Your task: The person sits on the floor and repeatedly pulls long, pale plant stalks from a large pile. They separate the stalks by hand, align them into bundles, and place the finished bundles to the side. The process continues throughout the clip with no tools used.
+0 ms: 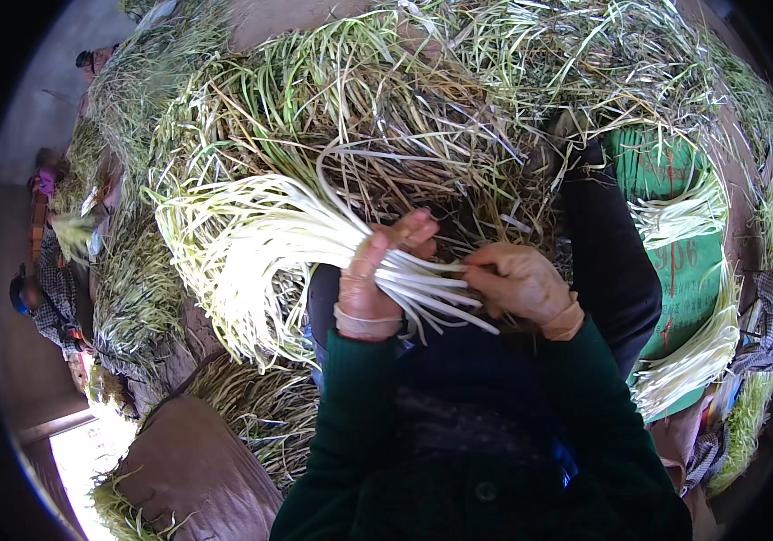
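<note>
My left hand [380,277], in a thin pale glove, is closed round a thick bundle of long pale stalks [258,237], seemingly blanched garlic chives. Their yellowish leafy ends fan out and droop to the left, and the white ends stick out to the right. One stalk loops up above the bundle. My right hand [525,287], gloved too, pinches the tip of a white stalk at the bundle's right end between thumb and fingers. Behind both hands lies a heap of green and brown stalks and dry litter [400,135].
On the right, sorted pale bundles [684,216] lie on a green printed sack [684,284] beside my leg. Brown cloth [204,466] lies at the lower left, near more stalks. A person in a checked shirt [55,291] sits at the far left; more people are partly visible at the edges.
</note>
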The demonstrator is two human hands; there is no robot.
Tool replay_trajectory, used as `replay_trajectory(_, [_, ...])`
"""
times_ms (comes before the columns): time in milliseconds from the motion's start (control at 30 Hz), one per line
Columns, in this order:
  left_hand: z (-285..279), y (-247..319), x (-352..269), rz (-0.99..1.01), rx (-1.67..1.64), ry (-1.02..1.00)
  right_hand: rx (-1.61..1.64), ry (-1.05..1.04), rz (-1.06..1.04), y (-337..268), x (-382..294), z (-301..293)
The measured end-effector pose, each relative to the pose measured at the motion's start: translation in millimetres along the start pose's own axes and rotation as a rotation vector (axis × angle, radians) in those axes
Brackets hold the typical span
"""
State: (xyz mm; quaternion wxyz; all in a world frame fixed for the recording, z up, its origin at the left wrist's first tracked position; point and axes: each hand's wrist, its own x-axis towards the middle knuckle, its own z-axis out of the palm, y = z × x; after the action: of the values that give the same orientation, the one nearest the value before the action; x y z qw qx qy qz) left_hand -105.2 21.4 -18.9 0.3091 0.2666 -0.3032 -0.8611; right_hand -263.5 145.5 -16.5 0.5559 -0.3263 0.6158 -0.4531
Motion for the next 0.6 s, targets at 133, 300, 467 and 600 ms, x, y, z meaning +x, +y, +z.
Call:
replay_trajectory(133, [-4,24,7,0.091,-0.150,-0.221,0.325,0.099,0.029,22,-12,-13])
replay_trajectory(300, [-31,191,-38,0.302,-0.307,-0.542,-0.444,0.363,-0.059,60,-1,-35])
replay_trajectory(467, [-41,272,-108,0.880,0.105,-0.241,-0.667,0.412,-0.568,40,24,-22])
replay_trajectory(600, [-11,168,-42,0.595,-0.136,-0.231,-0.918,0.440,-0.776,-13,72,-31])
